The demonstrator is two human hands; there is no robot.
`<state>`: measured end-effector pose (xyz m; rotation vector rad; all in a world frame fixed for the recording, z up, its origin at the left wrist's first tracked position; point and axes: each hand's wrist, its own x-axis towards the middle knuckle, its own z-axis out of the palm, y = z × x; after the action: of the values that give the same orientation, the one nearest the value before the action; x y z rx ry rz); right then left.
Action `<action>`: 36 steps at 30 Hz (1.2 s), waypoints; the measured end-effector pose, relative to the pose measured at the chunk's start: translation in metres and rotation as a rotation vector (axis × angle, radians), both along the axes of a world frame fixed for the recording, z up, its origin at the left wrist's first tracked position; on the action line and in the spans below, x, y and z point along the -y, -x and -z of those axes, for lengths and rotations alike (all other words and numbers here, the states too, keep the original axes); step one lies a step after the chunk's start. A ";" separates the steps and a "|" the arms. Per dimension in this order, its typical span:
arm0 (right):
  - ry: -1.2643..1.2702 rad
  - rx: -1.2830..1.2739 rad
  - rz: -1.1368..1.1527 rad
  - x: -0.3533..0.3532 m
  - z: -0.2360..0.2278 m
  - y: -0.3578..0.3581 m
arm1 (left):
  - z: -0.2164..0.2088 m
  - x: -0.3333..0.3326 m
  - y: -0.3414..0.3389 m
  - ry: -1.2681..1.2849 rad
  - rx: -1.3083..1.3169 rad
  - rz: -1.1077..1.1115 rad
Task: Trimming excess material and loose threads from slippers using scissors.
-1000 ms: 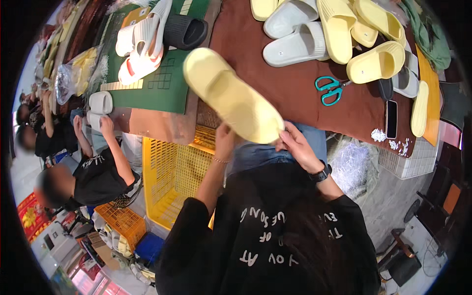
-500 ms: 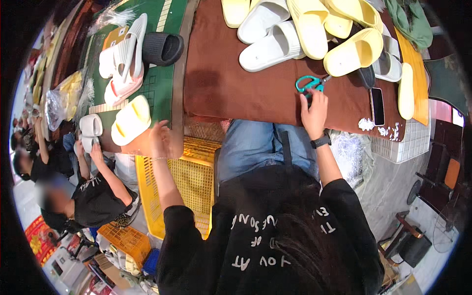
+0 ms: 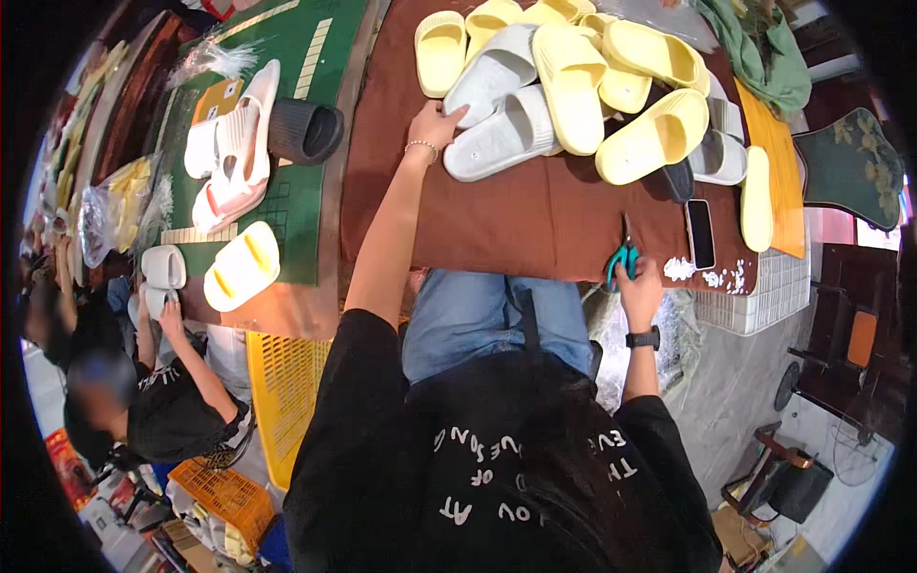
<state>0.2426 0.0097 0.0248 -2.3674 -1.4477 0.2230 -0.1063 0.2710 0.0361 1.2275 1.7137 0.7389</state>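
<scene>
Far grey slipper (image 3: 495,69): left hand (image 3: 435,126) pinches its near end, likely the easiest to reach. Right hand (image 3: 642,284) clasps scissors (image 3: 624,254), tips pointing far, presumably for safety.

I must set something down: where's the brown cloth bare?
The brown cloth is barest between the left arm, the grey slippers and the teal scissors in the right hand. A narrower strip lies between left hand and green mat. Crowded: far side, under yellow slippers; right end, around phone and white bits.
</scene>
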 end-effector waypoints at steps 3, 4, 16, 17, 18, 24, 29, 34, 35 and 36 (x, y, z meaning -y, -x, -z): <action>0.027 -0.477 -0.133 0.023 0.015 -0.009 | 0.024 0.007 0.005 -0.146 -0.094 0.071; 0.144 -0.914 -0.039 0.035 0.018 -0.007 | 0.022 0.025 -0.003 0.000 0.056 0.062; 0.459 -1.896 -0.347 0.051 -0.054 0.111 | 0.007 0.278 0.009 -0.180 -0.204 -0.021; 0.522 -1.841 -0.340 0.049 -0.055 0.111 | -0.011 0.273 0.004 -0.430 -0.430 -0.106; 0.527 -1.843 -0.351 0.046 -0.055 0.115 | -0.019 0.267 0.001 -0.432 -0.437 -0.114; 0.552 -1.801 -0.280 0.035 -0.059 0.127 | -0.031 0.195 -0.058 -0.548 -0.409 0.324; 0.586 -1.719 -0.273 0.044 -0.055 0.125 | -0.020 0.191 -0.065 -0.491 -0.368 0.298; 0.630 -1.724 -0.320 0.033 -0.050 0.120 | -0.032 0.223 -0.047 -0.456 -0.141 0.196; 0.654 -1.733 -0.337 0.027 -0.050 0.123 | -0.030 0.227 -0.043 -0.451 -0.097 0.184; 0.658 -1.737 -0.343 0.022 -0.048 0.126 | -0.029 0.230 -0.041 -0.446 -0.052 0.174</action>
<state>0.1165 -0.0126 0.0723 -1.1140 -0.7354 2.3025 -0.0655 0.0407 0.0649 1.6877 1.5019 1.0236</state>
